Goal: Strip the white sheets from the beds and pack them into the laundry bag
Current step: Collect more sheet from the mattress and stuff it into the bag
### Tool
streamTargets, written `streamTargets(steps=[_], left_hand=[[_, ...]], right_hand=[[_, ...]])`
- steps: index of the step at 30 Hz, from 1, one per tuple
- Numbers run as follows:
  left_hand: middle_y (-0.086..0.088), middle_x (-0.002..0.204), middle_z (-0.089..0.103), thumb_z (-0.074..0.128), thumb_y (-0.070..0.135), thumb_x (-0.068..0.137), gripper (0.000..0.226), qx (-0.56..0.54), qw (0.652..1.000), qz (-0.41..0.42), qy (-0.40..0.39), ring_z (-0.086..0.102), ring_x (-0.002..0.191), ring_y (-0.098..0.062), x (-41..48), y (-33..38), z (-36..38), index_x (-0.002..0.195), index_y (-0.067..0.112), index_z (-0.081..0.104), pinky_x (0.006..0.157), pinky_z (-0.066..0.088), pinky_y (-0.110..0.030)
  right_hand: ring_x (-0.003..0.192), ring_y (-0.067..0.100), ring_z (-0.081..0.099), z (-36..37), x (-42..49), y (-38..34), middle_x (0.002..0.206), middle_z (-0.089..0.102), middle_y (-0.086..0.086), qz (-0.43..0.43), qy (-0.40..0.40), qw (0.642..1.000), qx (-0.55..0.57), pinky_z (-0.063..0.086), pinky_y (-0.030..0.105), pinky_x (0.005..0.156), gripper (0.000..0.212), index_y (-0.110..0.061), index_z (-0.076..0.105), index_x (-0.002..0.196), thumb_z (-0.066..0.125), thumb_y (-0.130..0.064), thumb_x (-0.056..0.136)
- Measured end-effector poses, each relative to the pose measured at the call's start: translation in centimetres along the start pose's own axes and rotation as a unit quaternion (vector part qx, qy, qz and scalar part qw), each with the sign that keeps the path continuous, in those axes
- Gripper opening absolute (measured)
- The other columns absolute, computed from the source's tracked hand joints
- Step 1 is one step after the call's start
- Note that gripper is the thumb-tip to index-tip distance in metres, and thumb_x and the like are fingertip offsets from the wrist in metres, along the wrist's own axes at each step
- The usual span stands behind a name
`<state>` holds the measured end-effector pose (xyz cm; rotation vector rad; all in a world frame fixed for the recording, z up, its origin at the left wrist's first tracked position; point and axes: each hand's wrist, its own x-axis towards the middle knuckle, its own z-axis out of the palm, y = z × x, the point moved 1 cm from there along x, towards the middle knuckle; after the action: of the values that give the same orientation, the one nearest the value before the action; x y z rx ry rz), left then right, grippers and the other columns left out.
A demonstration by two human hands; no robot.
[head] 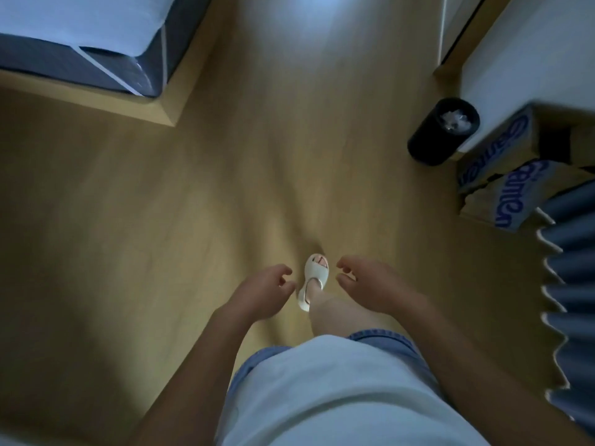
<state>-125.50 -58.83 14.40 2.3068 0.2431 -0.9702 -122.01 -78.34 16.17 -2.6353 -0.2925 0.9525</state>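
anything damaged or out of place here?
The cardboard boxes beside the black bin, at right, look torn and crumpled along their edges. At upper left the white sheet leaves the grey mattress corner bare. No spill visible.

We are looking down on a broad stretch of wooden floor point(209, 194) lying open ahead of the left grip point(260, 294) and right grip point(376, 284), and running on as a lane toward the top. The bed point(135, 66) is blocking the upper left, its wooden base point(96, 94) jutting out to a corner. On the right a black bin point(431, 140) is standing just beside cardboard boxes point(489, 194), and blue curtain folds point(573, 284) are crowding the edge. Our sandalled foot point(314, 278) is standing between the grips.
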Motion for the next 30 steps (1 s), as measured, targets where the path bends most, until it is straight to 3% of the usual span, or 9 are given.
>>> streamTargets(steps=[7, 11, 19, 24, 27, 30], left_hand=[[-0.006, 0.126, 0.061, 0.048, 0.033, 0.098, 0.044, 0.017, 0.998, -0.014, 0.050, 0.057, 0.112, -0.023, 14.5, 7.2, -16.7, 0.138, 0.016, 0.048, 0.090, 0.043, -0.030], [-0.006, 0.126, 0.061, 0.050, 0.032, 0.097, 0.043, -0.033, 0.997, -0.033, 0.068, 0.056, 0.113, -0.022, 21.5, 9.8, -24.2, 0.137, 0.015, 0.049, 0.089, 0.041, -0.028], [-0.006, 0.135, 0.056, 0.047, 0.039, 0.097, 0.049, 0.017, 0.998, -0.064, 0.008, 0.054, 0.119, -0.023, 40.0, 13.6, -41.2, 0.142, 0.017, 0.043, 0.094, 0.043, -0.033], [-0.011, 0.134, 0.056, 0.049, 0.036, 0.097, 0.050, 0.053, 0.998, -0.040, -0.015, 0.054, 0.119, -0.028, 52.1, 19.2, -52.8, 0.141, 0.013, 0.044, 0.099, 0.043, -0.037], [-0.011, 0.135, 0.055, 0.049, 0.038, 0.097, 0.051, 0.068, 0.997, -0.023, -0.030, 0.053, 0.120, -0.027, 59.2, 23.7, -58.0, 0.141, 0.013, 0.043, 0.100, 0.043, -0.037], [-0.009, 0.136, 0.054, 0.048, 0.038, 0.098, 0.051, 0.065, 0.997, -0.022, -0.035, 0.053, 0.120, -0.025, 66.6, 28.1, -62.5, 0.142, 0.013, 0.042, 0.099, 0.043, -0.036]], right_hand=[[0.112, 0.023, 0.055, -15.9, 18.3, -2.1, 0.131, 0.056, 0.006, -0.062, -0.021, 0.998, -0.004, 0.040, 0.027, 0.086, 0.038, -0.014, 0.050, 0.134, 0.044, -0.029, 0.099], [0.110, 0.026, 0.056, -22.4, 27.8, -3.7, 0.127, 0.058, 0.011, -0.067, -0.019, 0.998, 0.002, 0.038, 0.027, 0.079, 0.037, -0.009, 0.052, 0.131, 0.046, -0.025, 0.099], [0.102, 0.025, 0.059, -35.8, 48.4, -5.3, 0.120, 0.063, 0.008, -0.022, -0.014, 0.999, 0.024, 0.046, 0.030, 0.082, 0.035, -0.012, 0.058, 0.125, 0.049, -0.030, 0.096], [0.102, 0.024, 0.058, -45.2, 58.8, -5.3, 0.117, 0.063, 0.009, 0.018, -0.021, 0.997, 0.069, 0.048, 0.035, 0.089, 0.036, -0.010, 0.057, 0.126, 0.049, -0.029, 0.097], [0.096, 0.026, 0.058, -50.5, 65.1, -3.9, 0.109, 0.063, 0.011, 0.028, -0.021, 0.995, 0.090, 0.049, 0.038, 0.084, 0.028, -0.008, 0.060, 0.114, 0.049, -0.026, 0.096], [0.096, 0.024, 0.057, -56.4, 72.8, -1.6, 0.111, 0.062, 0.008, 0.019, -0.013, 0.997, 0.079, 0.048, 0.036, 0.082, 0.028, -0.013, 0.060, 0.115, 0.049, -0.030, 0.095]])
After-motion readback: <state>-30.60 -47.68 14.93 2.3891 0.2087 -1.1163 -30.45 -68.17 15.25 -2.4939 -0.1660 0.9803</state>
